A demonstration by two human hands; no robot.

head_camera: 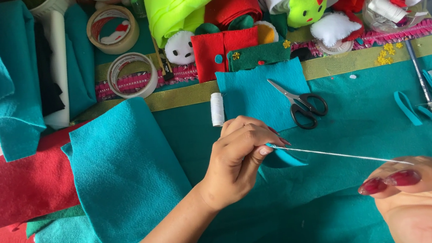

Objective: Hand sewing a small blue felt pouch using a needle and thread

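Observation:
My left hand [238, 157] pinches a small curved piece of teal felt [285, 158] between thumb and fingers, just above the teal felt table cover [371, 130]. A taut white thread [341, 155] runs from that piece down to the right. It ends at my right hand [428, 197] at the bottom right. That hand's fingertips, with dark red nails, are closed on the thread's end. Whether a needle is in those fingers I cannot tell.
Black-handled scissors [302, 106] lie on a teal felt square [251, 98], next to a white thread spool [217, 109]. A large teal felt sheet [123, 171] and red felt [9, 185] lie left. Two tape rolls [132, 74], fabric rolls, felt toys and teal strips [417, 107] lie further back.

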